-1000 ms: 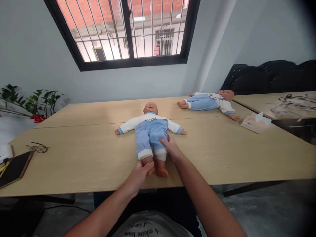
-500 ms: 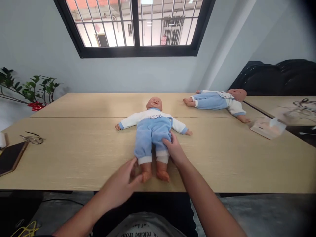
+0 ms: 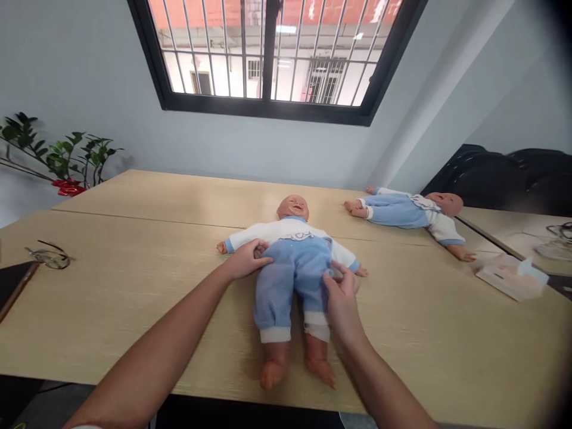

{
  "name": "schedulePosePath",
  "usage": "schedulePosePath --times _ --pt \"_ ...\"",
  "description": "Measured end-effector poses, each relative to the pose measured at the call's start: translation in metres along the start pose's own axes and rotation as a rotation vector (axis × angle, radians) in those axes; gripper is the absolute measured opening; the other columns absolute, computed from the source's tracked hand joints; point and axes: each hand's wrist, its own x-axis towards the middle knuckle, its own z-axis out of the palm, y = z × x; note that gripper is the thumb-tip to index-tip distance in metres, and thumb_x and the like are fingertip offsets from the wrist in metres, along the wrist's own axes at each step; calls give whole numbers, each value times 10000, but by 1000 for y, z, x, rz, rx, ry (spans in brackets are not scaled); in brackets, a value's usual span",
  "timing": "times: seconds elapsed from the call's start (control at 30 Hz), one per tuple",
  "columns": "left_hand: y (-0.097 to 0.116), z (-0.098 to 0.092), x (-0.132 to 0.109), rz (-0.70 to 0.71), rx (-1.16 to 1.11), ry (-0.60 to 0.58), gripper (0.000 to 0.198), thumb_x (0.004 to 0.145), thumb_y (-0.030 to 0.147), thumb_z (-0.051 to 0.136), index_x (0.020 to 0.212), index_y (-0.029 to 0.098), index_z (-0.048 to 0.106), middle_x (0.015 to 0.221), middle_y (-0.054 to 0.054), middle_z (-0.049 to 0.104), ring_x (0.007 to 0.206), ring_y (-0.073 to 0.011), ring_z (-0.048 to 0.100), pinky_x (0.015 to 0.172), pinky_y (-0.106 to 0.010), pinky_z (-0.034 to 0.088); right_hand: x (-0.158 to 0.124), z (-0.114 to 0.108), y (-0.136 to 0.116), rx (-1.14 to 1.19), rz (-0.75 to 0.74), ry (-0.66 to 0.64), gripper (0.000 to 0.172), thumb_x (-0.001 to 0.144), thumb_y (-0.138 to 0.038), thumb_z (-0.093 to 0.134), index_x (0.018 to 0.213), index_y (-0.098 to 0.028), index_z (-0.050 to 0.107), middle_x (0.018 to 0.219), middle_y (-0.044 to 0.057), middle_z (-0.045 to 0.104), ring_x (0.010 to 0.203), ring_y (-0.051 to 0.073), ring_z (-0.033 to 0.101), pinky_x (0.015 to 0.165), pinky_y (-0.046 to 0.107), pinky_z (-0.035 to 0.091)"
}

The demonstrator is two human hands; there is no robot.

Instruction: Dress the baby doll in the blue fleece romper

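A baby doll lies on its back on the table, head away from me, arms spread and bare feet toward me. It wears a white top and light blue trousers with white cuffs; a white layer shows below the cuff of the leg on the right. At the left side of the waist, my left hand grips the trouser cloth between thumb and fingers. My right hand pinches the cloth on the outer side of the right-hand leg, its fingertips partly hidden.
A second doll in similar clothes lies at the back right. Near it stands a tissue box. Eyeglasses and a dark flat device lie at the left. A potted plant is beyond the table's left end.
My left hand has moved from beside the doll's foot up to its waist. My right hand stays at the outer leg, now pinching cloth. The view has shifted and tilted.
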Motion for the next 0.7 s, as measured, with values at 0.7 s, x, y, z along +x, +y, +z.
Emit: schedulePosePath --times 0.7 --pt "2 9 -2 108 -191 114 293 943 477 605 967 185 604 905 -28 612 782 -165 526 724 -297 431 101 57 -114 -916 -494 -745 213 830 -198 602 1021 -195 695 988 106 746 827 242 645 675 314 386"
